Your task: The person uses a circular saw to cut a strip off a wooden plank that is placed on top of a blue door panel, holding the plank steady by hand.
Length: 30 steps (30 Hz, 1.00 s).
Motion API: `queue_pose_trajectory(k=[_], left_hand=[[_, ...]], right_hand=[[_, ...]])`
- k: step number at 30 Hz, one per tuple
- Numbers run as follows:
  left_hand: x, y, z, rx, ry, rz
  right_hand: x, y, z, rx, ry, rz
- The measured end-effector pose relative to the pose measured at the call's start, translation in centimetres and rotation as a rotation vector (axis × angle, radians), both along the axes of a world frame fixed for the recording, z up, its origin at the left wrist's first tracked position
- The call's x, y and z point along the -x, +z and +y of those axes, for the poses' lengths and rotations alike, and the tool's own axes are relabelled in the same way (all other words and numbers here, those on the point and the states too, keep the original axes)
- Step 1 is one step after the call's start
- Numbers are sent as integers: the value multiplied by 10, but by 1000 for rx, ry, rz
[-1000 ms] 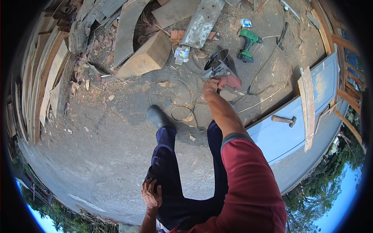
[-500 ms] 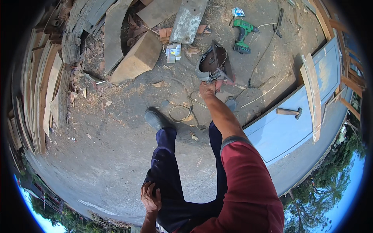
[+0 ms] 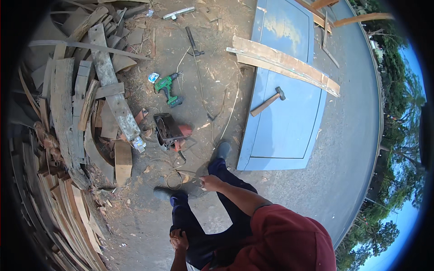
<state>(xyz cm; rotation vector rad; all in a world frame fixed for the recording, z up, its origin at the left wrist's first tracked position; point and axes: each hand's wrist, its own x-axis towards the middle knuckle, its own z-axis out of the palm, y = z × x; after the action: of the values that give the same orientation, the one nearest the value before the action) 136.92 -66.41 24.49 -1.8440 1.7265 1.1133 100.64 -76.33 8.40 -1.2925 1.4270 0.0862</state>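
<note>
My left hand (image 3: 179,239) rests on my left thigh, its fingers laid over the dark trouser cloth. Over my right shin hangs my right hand (image 3: 210,183), loosely bent with nothing visible in it. Ahead of it, on the ground, lies a circular saw (image 3: 171,131) with a red body and a dark metal base plate, apart from my fingers. A looped cord (image 3: 174,180) lies between the saw and my feet. Farther off are a green cordless drill (image 3: 167,89) and a blue and white tape measure (image 3: 153,77).
On the right lies a blue panel door (image 3: 285,131), bearing a hammer (image 3: 268,102) and a long wooden strip (image 3: 285,64). Another hammer (image 3: 193,43) lies beyond the drill. Scrap timber (image 3: 63,99) heaps up at left, with stacked planks (image 3: 72,217) nearer me.
My right hand has let go of the circular saw and drawn back toward my right leg. The view has turned right, showing more of the door and road. My left hand stays on the thigh.
</note>
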Motion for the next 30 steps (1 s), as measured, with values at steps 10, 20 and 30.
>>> queue_pose_trajectory(k=[10,20,30], left_hand=[[224,66,-145,-332,-547,39],[329,134,-299,65,-326,359],[380,110,-393,-139,-793,408]], right_hand=[[337,182,126,-47,-507,320],[383,204,217,38,-840,516],[341,236,126,-61,-933,220]])
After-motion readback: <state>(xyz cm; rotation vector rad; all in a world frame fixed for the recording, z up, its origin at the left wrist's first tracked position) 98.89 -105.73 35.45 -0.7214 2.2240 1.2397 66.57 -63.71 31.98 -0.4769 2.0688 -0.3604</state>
